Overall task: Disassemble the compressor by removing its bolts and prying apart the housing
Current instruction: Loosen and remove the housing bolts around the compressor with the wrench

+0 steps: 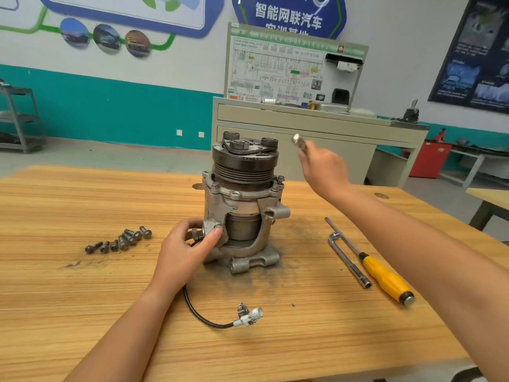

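While held upright at centre of table (82, 299), pulley end up, long axis vertical: compressor (242, 205), gripped at lower-left housing boss by left hand (187, 244). Raised just right of pulley: right hand (322, 166), pinching small bright metal piece (297, 139), blurred, likely bolt. Lying left: removed bolts (121, 239). Lying right, nearer right hand, long axes toward person: socket wrench (348, 257), yellow-handled screwdriver (385, 277).

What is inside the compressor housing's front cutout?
A dark metal cylinder shows through the cutout of the compressor housing. The housing wall covers the cylinder's top, sides and back, so nothing deeper inside can be seen.
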`<action>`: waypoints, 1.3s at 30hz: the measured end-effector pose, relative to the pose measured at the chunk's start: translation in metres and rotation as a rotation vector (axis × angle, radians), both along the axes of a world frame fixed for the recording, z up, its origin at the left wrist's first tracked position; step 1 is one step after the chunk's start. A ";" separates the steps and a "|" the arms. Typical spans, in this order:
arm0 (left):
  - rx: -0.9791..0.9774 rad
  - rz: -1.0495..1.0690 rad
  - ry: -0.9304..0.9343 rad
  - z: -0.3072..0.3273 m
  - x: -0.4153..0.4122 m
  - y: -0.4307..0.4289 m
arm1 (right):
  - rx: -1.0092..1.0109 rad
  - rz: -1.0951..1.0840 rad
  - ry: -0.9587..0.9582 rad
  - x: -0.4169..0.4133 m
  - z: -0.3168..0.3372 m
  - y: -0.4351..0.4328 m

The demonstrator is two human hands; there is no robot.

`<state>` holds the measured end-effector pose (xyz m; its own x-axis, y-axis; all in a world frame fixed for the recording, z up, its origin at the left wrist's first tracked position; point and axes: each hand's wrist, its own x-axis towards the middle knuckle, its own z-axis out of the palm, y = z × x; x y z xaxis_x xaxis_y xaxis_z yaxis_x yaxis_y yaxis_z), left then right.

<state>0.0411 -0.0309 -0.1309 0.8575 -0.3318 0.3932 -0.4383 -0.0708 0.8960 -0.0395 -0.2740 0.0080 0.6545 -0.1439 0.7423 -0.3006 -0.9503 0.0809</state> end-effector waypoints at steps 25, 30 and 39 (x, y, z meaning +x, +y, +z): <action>0.055 0.037 -0.113 0.002 -0.005 0.000 | -0.493 -0.402 0.794 -0.056 0.029 0.091; 0.069 0.050 -0.093 0.002 -0.006 0.000 | -0.510 -0.379 0.787 -0.061 0.026 0.081; 0.077 0.061 -0.069 0.004 -0.006 0.000 | -0.386 -0.291 0.825 -0.053 0.037 0.035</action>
<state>0.0352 -0.0309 -0.1274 0.8488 -0.3114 0.4272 -0.4913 -0.1665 0.8549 -0.0921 -0.2388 0.0454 0.9699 -0.2252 0.0931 -0.2289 -0.7108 0.6651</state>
